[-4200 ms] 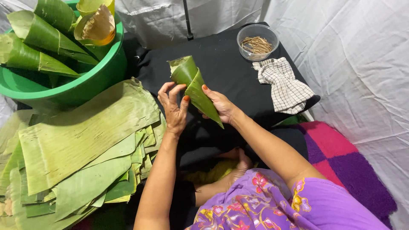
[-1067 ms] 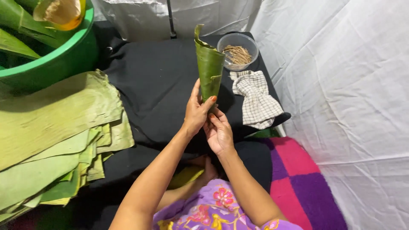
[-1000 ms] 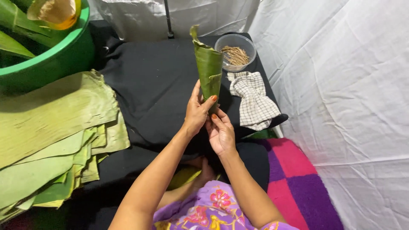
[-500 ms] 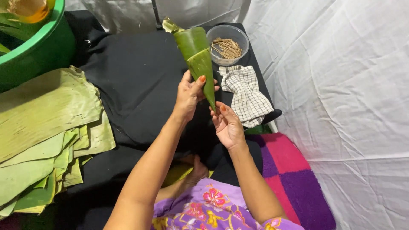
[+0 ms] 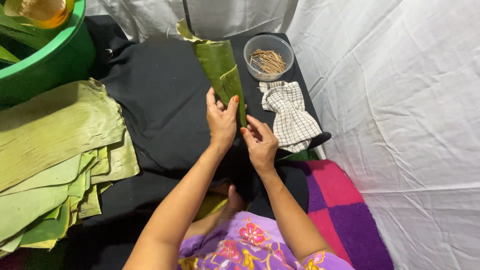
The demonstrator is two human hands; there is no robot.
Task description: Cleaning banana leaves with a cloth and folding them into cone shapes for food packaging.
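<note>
Stacked banana leaves [image 5: 55,150], green basin [image 5: 55,55], stick bowl [image 5: 268,57], checked cloth [image 5: 290,117].

A single head-worn camera looks steeply down and forward over the person's lap, close to the left hand [image 5: 221,117] and right hand [image 5: 260,142]. The green basin [image 5: 60,55] is cut off at the upper left; what lies beyond that edge cannot be told.
</note>
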